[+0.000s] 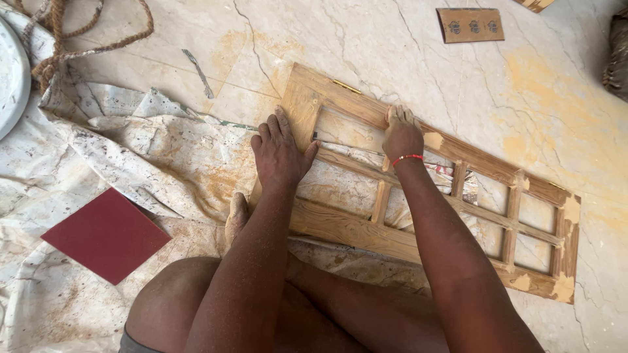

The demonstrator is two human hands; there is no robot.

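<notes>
A wooden window frame (458,153) with several open panes lies flat on the marble floor, with pale filler patches on its right end. My left hand (280,151) rests flat on the frame's left upright, fingers spread. My right hand (400,134), a red band on its wrist, presses its curled fingers on the far top rail; whether it holds anything under the fingers is hidden. My bare foot (236,216) sits against the frame's near left corner.
A dark red square sheet (108,234) lies on the stained cloth (144,150) at the left. A rope (78,33) and a white round rim (10,72) are at the top left. A small carved wooden plaque (471,25) lies at the top.
</notes>
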